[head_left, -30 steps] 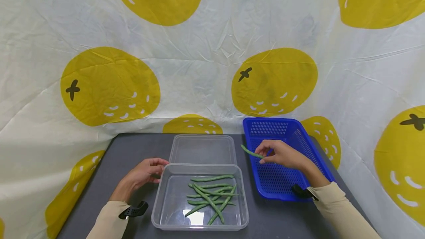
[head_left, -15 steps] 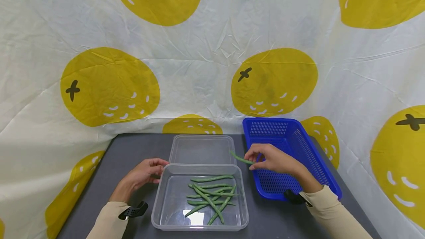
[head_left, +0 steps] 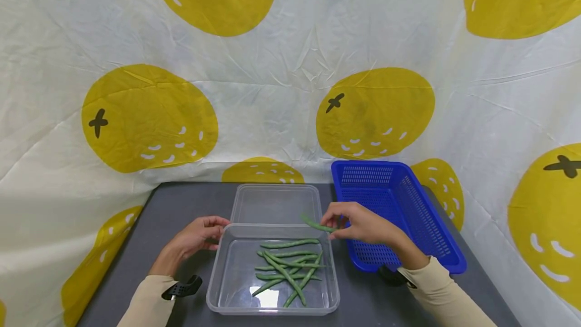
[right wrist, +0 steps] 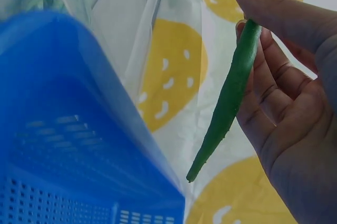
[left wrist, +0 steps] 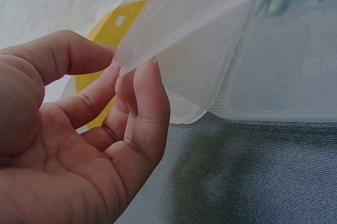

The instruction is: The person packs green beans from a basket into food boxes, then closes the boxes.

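A green bean [head_left: 316, 224] is pinched between the thumb and fingers of my right hand [head_left: 358, 223], above the back right corner of a clear plastic container [head_left: 213, 286]. In the right wrist view the held green bean [right wrist: 227, 98] slants down from the fingertips. Several other green beans [head_left: 286, 276] lie crossed on the container's floor, mostly toward its right side. My left hand [head_left: 197, 238] grips the container's back left corner. The left wrist view has that corner of the container [left wrist: 158, 45] between the thumb and fingers of the left hand [left wrist: 100, 113].
A blue perforated basket [head_left: 422, 211] stands to the right, beneath and behind the right forearm; no beans show in its visible part. A clear lid [head_left: 277, 203] lies flat behind the container on the dark table [head_left: 190, 198]. A fruit-patterned cloth [head_left: 268, 115] hangs behind.
My right hand has moved left and toward me with the green bean, from over the blue basket to the container's back right corner. The left hand has stayed in place.
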